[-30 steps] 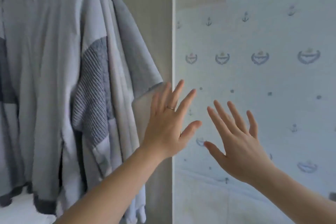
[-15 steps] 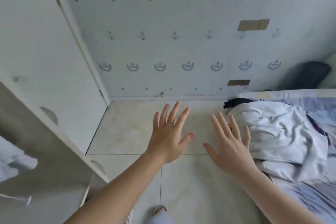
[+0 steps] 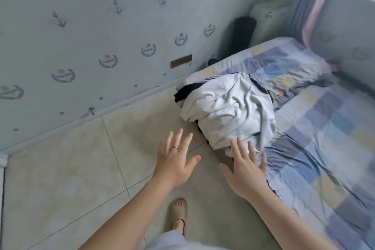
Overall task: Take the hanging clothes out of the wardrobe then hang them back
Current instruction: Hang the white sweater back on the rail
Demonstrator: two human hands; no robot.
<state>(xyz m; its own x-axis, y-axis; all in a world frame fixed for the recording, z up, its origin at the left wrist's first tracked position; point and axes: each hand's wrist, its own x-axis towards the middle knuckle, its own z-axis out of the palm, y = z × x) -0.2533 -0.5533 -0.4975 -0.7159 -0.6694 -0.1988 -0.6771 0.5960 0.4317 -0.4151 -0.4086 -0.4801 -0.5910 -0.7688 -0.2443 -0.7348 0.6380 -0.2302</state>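
A crumpled pile of clothes (image 3: pixel 227 109), mostly white with dark pieces underneath, lies on the near corner of the bed (image 3: pixel 324 132). My left hand (image 3: pixel 174 160) hovers over the floor tiles, fingers spread, a ring on one finger, holding nothing. My right hand (image 3: pixel 245 166) is also spread and empty, its fingertips just short of the pile's lower edge. The wardrobe is out of view.
Blue and yellow patchwork bedding covers the bed on the right. A wall with anchor wallpaper (image 3: pixel 81 50) runs along the left and back. Beige floor tiles (image 3: pixel 71 178) lie below. My foot in a sandal (image 3: pixel 178 215) stands on the floor. A dark object (image 3: pixel 241 34) leans in the corner.
The view has swung from the wardrobe's hanging shirts down and right to the bed. Both hands stay spread and empty and are now closer to the clothes pile.
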